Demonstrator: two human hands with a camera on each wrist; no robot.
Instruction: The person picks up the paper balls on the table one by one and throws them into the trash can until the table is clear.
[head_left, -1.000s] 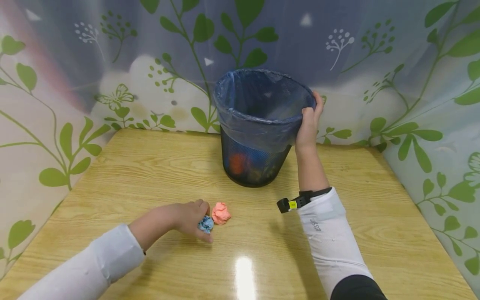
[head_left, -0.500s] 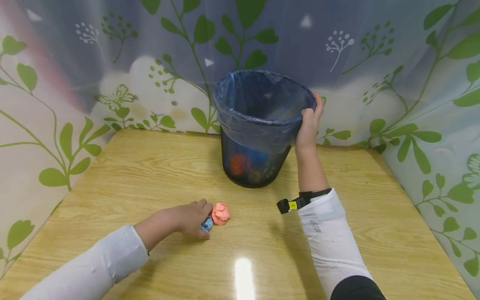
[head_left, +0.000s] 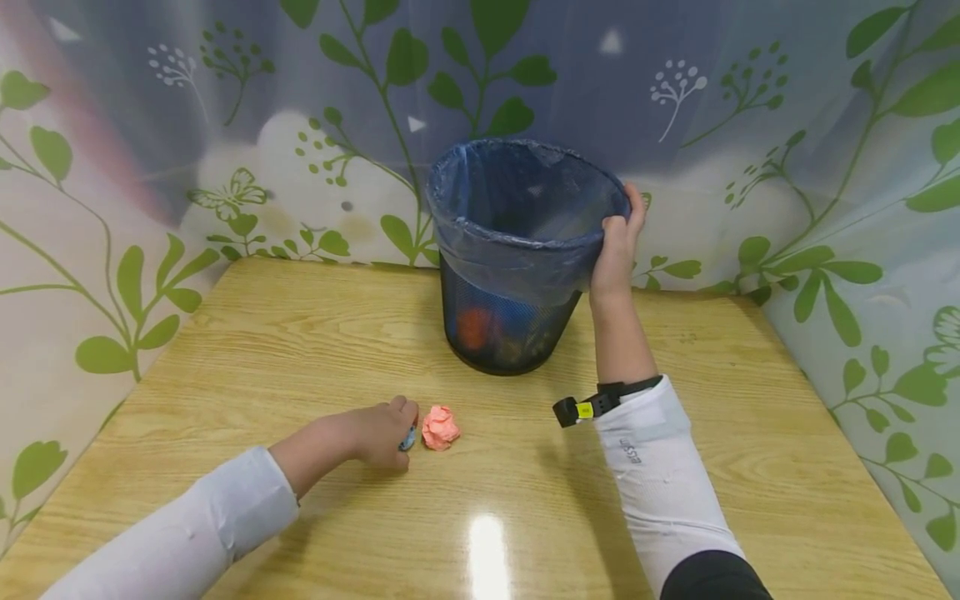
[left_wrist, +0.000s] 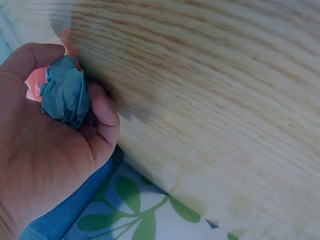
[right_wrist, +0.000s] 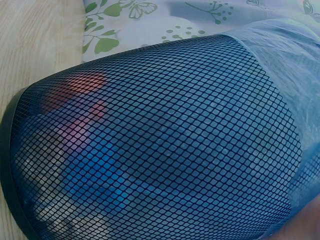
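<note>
In the head view my left hand (head_left: 381,433) is low over the table, its fingers curled round a crumpled blue paper ball (left_wrist: 66,92). The left wrist view shows that ball between thumb and fingers, against the palm. Just right of the hand lies a crumpled pink paper ball (head_left: 440,428) on the wood. My right hand (head_left: 617,250) grips the right rim of a black mesh wastebasket (head_left: 510,325), thumb on the near side. A thin blue bin liner (head_left: 517,258) is folded over the basket's rim.
Through the mesh, orange, pink, blue and pale crumpled pieces (right_wrist: 95,170) show at the basket's bottom. The wooden table (head_left: 322,333) ends at a leaf-patterned curtain (head_left: 300,167) behind the basket and at both sides. A black wrist strap (head_left: 622,396) sits on the right arm.
My left fingers have closed further round the blue paper ball, and the hand has drawn slightly left, away from the pink one. My right hand and the basket stay put.
</note>
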